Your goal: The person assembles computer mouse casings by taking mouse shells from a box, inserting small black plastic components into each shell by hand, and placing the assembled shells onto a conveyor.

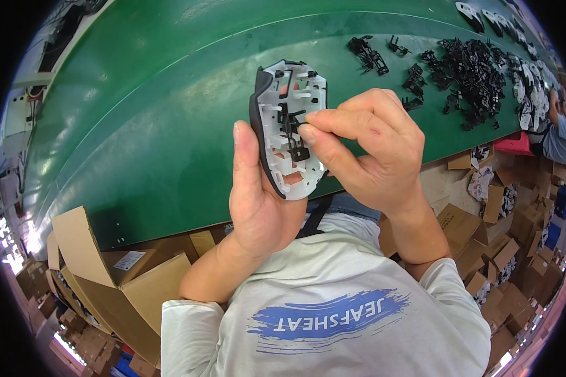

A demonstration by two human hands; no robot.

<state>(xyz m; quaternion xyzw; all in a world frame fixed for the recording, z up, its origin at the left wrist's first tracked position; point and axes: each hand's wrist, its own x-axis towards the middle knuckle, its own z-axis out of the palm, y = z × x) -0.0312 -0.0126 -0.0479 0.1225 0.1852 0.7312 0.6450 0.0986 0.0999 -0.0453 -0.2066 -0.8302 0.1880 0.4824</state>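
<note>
My left hand (261,210) is wrapped round a computer mouse shell (304,187), black outside and white inside, its hollow side turned up. Inside the shell lies a black plastic bracket (298,152), lengthwise along the middle. The thumb and forefinger of my right hand (380,147) pinch the bracket at its right side. Whether the bracket is seated in the shell I cannot tell. Both hands are raised above the near edge of the green table (170,132).
A heap of black brackets (475,78) lies at the right, with a few loose brackets (368,55) left of it. White and black shells (529,94) lie beyond. An open cardboard box (148,289) stands at the lower left. Another person (561,139) sits far right, past a red thing (513,143).
</note>
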